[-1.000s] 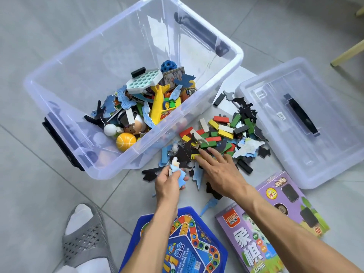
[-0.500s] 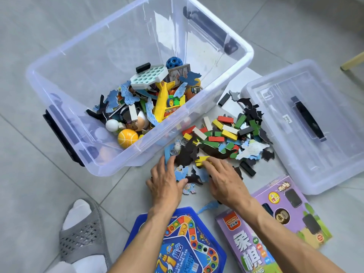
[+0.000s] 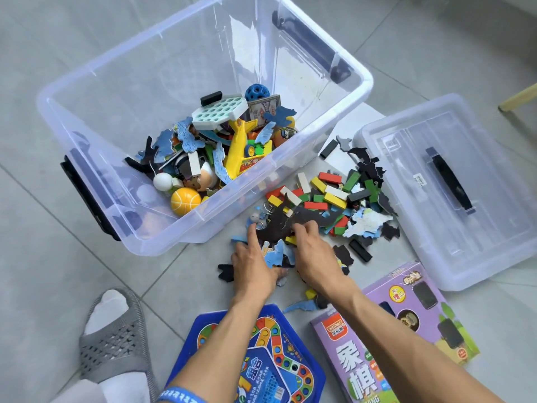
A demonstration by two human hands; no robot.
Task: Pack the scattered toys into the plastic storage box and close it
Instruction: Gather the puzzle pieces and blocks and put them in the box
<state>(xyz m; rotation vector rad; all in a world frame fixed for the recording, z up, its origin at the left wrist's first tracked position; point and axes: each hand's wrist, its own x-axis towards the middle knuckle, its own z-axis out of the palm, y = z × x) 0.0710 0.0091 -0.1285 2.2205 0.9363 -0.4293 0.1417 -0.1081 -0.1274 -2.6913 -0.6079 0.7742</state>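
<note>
The clear plastic storage box [image 3: 203,225] stands open on the tiled floor, partly filled with toys such as a yellow plane [image 3: 238,149] and an orange ball [image 3: 185,200]. Its clear lid [image 3: 494,251] lies upside down to the right. Between them is a pile of coloured wooden blocks [image 3: 328,193] and flat blue and black puzzle pieces [image 3: 366,225]. My left hand [image 3: 252,266] lies palm down on the near edge of the pile, its index finger stretched out. My right hand [image 3: 313,257] is close beside it, fingertips curled into the black puzzle pieces.
A blue game board [image 3: 276,344] lies under my left forearm, and a purple chess box [image 3: 406,315] is under my right. My foot in a grey slipper [image 3: 116,344] is at the lower left. A wooden furniture leg [image 3: 520,100] shows at the right edge.
My left hand went from holding one piece up to lying on the pile. Both hands have drawn closer together, bunching puzzle pieces between them. The view has shifted slightly.
</note>
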